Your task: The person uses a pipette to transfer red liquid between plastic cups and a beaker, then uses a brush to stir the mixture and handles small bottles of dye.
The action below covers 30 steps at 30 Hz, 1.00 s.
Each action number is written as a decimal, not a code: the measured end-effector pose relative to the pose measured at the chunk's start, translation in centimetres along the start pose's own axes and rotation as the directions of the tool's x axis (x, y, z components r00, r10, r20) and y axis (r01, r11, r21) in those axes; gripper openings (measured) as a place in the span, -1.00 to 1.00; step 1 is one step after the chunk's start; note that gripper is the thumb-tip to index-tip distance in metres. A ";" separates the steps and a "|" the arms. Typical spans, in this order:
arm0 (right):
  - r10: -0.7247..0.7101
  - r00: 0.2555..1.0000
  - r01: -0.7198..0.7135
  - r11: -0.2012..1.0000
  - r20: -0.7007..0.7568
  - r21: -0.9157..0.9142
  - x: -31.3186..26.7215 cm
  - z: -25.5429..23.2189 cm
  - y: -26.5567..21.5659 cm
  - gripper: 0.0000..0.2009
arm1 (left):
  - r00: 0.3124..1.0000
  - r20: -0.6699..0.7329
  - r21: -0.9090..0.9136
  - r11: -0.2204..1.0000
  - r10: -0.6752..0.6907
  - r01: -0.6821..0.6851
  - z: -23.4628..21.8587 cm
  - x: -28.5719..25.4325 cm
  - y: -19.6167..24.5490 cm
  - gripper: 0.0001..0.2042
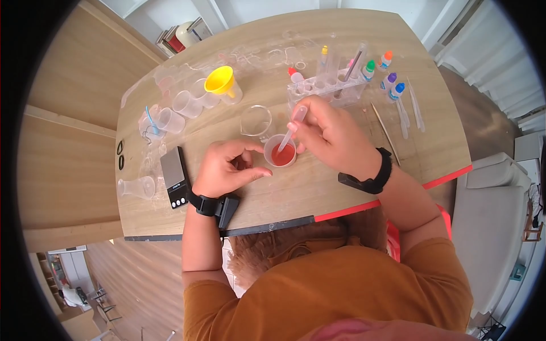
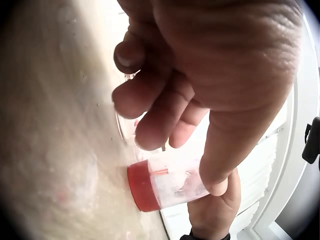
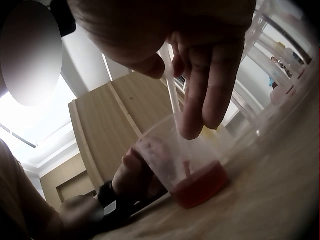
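Observation:
A clear plastic cup (image 1: 269, 152) with red liquid (image 1: 284, 156) in its bottom stands on the table between both hands. My right hand (image 1: 335, 139) pinches a translucent plastic dropper (image 1: 288, 137) between thumb and fingers, its lower end inside the cup. In the right wrist view, the dropper (image 3: 173, 95) slants down past the rim, and other fingers hang by the cup wall. At the cup's left side is my left hand (image 1: 227, 167), fingers loosely bent and thumb apart, holding nothing; its index fingertip reaches right to the rim. A clear beaker (image 1: 256, 120) stands just behind the cup.
Left of my left hand lie a digital scale (image 1: 174, 170) and a clear flask (image 1: 136, 187). Several plastic cups and a yellow funnel (image 1: 219, 79) stand farther back. A test tube rack (image 1: 327, 91), several dropper bottles and a wooden stick (image 1: 385, 133) are at the right.

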State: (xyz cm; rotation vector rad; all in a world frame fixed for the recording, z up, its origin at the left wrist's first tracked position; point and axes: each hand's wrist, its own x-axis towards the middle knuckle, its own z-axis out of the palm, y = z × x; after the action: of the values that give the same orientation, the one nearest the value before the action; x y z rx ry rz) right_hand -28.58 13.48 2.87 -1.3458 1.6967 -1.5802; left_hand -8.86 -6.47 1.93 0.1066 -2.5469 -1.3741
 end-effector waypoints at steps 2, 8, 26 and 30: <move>0.032 0.999 -0.032 0.999 0.025 0.025 -0.1 -0.1 -0.5 -0.76 | 0.992 -0.006 0.036 0.992 -0.122 0.122 0.1 0.0 0.6 -0.48; 0.073 0.990 -0.099 0.968 0.119 0.230 -0.4 0.5 -0.7 -0.80 | 0.977 0.103 0.033 0.983 -0.185 0.183 0.7 0.5 2.4 -0.33; -0.427 0.904 0.428 0.904 0.026 -0.027 0.1 -0.4 -1.4 -0.78 | 0.949 -0.162 0.279 0.935 0.271 -0.219 -1.2 0.3 0.1 -0.39; -0.394 0.918 0.396 0.918 0.051 -0.037 0.0 -0.1 -1.4 -0.77 | 0.961 -0.154 0.109 0.971 0.229 -0.214 -0.8 0.9 -0.6 -0.40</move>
State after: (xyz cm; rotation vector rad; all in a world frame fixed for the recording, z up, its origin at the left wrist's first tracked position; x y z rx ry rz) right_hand -28.21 13.74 4.15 -1.8230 1.5083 -1.7142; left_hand -9.60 -7.65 1.99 -0.0468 -2.3991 -1.1177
